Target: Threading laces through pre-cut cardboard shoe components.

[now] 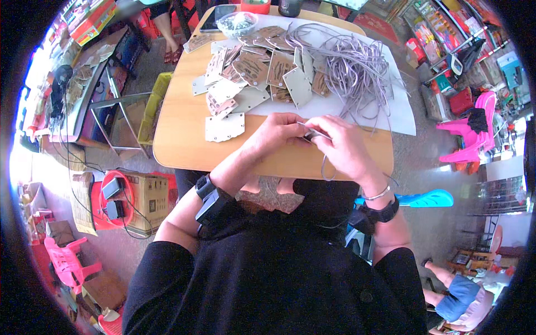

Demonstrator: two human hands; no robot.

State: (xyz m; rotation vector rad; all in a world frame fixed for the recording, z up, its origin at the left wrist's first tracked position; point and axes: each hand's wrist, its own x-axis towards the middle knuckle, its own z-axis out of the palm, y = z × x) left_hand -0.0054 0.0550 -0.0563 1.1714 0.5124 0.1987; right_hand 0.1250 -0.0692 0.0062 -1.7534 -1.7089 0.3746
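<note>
A small grey tag (314, 134) is pinched betw. left hand (277, 133) & right hand (345, 146), both clamped on it, above the bench (178, 139) near edge; its grey cord (324, 166) hangs down (right hand nearer).

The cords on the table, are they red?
No, the cords piled on the table beyond the hands are pale grey.
</note>
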